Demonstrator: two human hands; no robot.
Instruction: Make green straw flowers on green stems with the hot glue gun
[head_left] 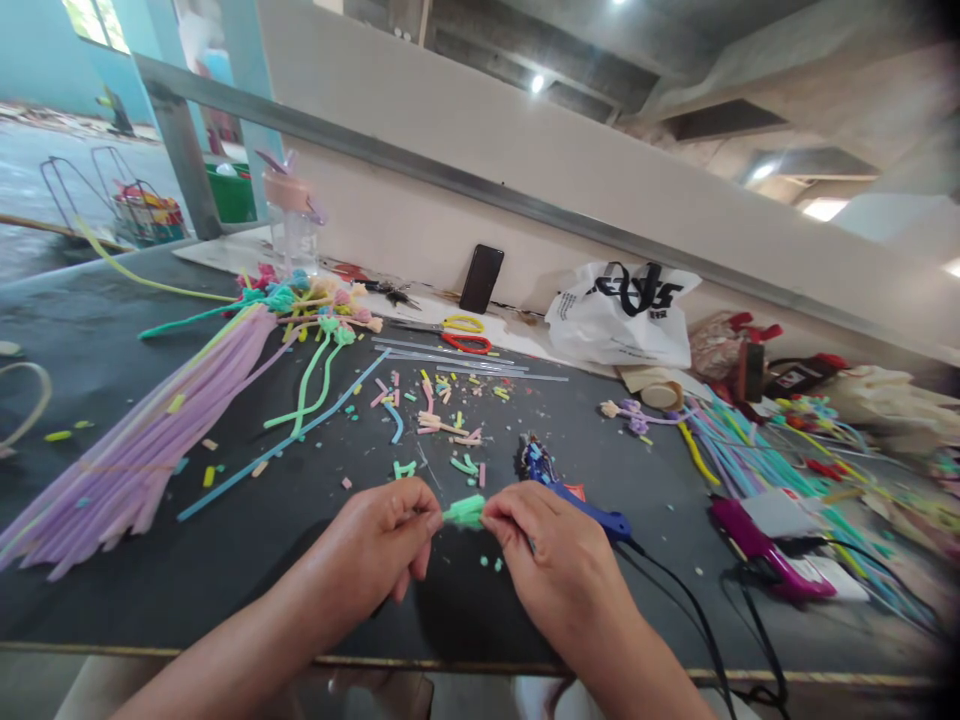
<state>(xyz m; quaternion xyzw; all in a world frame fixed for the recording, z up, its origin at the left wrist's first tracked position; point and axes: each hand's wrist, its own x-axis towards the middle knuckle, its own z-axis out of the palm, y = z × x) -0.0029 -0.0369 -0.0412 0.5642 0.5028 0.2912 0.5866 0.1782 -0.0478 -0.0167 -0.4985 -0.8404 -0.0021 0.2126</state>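
Some green material is partly hidden by the right hand.

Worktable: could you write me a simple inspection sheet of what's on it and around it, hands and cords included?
Surface: dark tabletop, littered with small coloured bits.
Things in hand: short green strips, slightly blurred, between the two hands.
Clutter: cut scraps around the middle; lilac strips bundled at left; scissors, phone and white bag towards the back.
Hands: left hand and right hand pinch the green strips from opposite ends.
Cables: black cords; one runs from the blue tool over the near edge, more lie by the magenta tool; no plugs seen.
Surroundings: pale partition behind the table; green bin beyond, at left; ceiling lamps lit.
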